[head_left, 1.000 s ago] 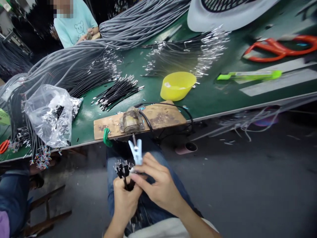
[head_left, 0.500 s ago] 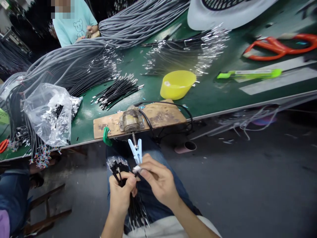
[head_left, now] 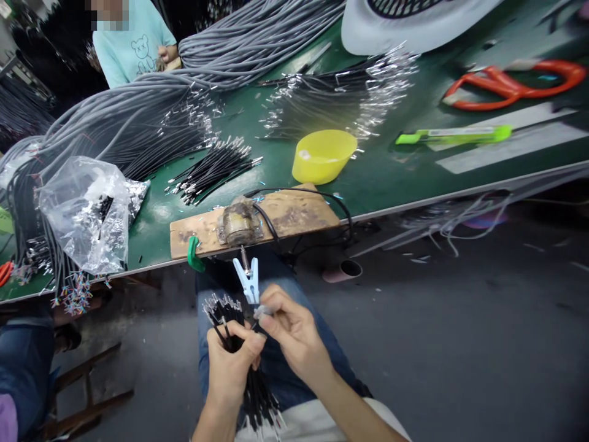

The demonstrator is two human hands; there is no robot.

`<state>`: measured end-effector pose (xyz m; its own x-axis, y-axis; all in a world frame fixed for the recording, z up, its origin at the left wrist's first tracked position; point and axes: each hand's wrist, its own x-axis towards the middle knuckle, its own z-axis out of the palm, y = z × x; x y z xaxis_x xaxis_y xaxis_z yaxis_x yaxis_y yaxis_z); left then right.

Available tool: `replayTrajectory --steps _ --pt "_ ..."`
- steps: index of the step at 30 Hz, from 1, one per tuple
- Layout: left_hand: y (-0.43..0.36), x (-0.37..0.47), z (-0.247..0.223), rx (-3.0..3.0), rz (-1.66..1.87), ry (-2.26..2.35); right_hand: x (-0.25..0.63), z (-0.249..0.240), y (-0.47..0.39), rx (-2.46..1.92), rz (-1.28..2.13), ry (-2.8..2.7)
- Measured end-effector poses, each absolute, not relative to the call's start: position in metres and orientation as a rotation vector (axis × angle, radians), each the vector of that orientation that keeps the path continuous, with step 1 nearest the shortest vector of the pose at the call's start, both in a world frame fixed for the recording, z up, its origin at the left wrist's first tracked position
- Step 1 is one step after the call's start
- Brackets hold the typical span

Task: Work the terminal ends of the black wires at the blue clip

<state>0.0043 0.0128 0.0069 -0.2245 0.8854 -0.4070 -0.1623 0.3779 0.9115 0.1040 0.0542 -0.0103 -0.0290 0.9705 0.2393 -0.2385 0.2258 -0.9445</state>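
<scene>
My left hand (head_left: 232, 356) is wrapped round a bundle of black cables (head_left: 262, 399) with bare silvery ends, held above my lap. Close on its right, my right hand (head_left: 294, 331) pinches the silvery-white end of one cable (head_left: 264, 312). A light blue clothespin (head_left: 248, 281) sits just above my fingertips, on the metal shaft (head_left: 245, 258) of a small motor (head_left: 239, 222). The motor is fixed to a wooden board (head_left: 299, 212) at the table edge.
A green clamp (head_left: 195, 255) grips the board. On the green table (head_left: 381, 190) lie a cable pile (head_left: 214, 169), a yellow cup (head_left: 324, 156), a plastic bag (head_left: 87, 215), a green cutter (head_left: 455, 135) and orange scissors (head_left: 510, 89). A person (head_left: 133, 46) is across the table.
The whole view has shifted slightly. My hands stay close together below the clothespin, and the right fingers have turned a little around the cable end.
</scene>
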Motion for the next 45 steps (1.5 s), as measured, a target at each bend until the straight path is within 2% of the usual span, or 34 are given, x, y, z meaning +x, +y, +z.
replayTrajectory --steps 4,6,8,14,17,21,29,39,45 --pt "0.01 0.007 0.004 0.665 1.114 1.451 0.103 -0.01 0.05 -0.904 0.687 -1.355" --pt "0.011 0.003 0.004 0.666 1.106 1.445 0.11 -0.007 0.054 -0.882 0.622 -1.448" --pt "0.015 -0.005 0.007 0.686 1.104 1.451 0.117 -0.003 0.059 -0.833 0.849 -1.468" --pt "0.036 -0.029 0.018 0.748 1.004 1.508 0.124 0.0 0.075 -0.566 1.914 -1.044" --pt "0.037 -0.028 0.02 0.785 1.029 1.517 0.122 -0.001 0.08 -0.628 2.151 -0.848" --pt "0.023 -0.017 0.026 0.958 1.179 1.59 0.115 0.003 0.092 -0.692 2.055 -0.66" --pt "0.022 -0.002 0.04 1.1 1.439 1.722 0.085 0.009 0.107 -0.374 2.038 -0.424" --pt "0.031 0.006 0.041 0.988 1.458 1.696 0.086 -0.005 0.106 -0.417 2.092 -0.376" --pt "0.021 -0.003 0.031 0.99 1.39 1.705 0.104 -0.029 0.093 -0.635 1.822 -0.522"
